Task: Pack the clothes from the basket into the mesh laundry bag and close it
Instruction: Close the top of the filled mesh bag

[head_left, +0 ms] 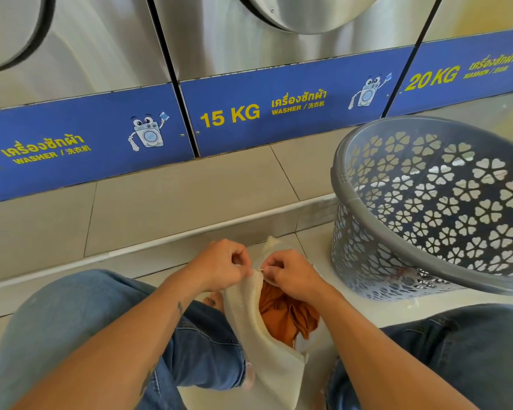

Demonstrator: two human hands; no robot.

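Observation:
A white mesh laundry bag [267,350] stands between my knees with its mouth gaping. Orange clothes [288,316] fill it and show through the opening. My left hand [219,266] pinches the bag's top edge at the far end of the opening. My right hand [290,276] pinches the same edge right beside it, fingertips almost meeting; what they hold there is too small to tell. The grey plastic basket [427,208] with flower-shaped holes sits tilted to the right on the floor; no clothes show inside it.
Steel washers with blue bands marked 15 KG [230,116] and 20 KG [431,78] line the wall ahead. A tiled step [160,208] runs below them. My legs in blue jeans [80,327] flank the bag on the pale floor.

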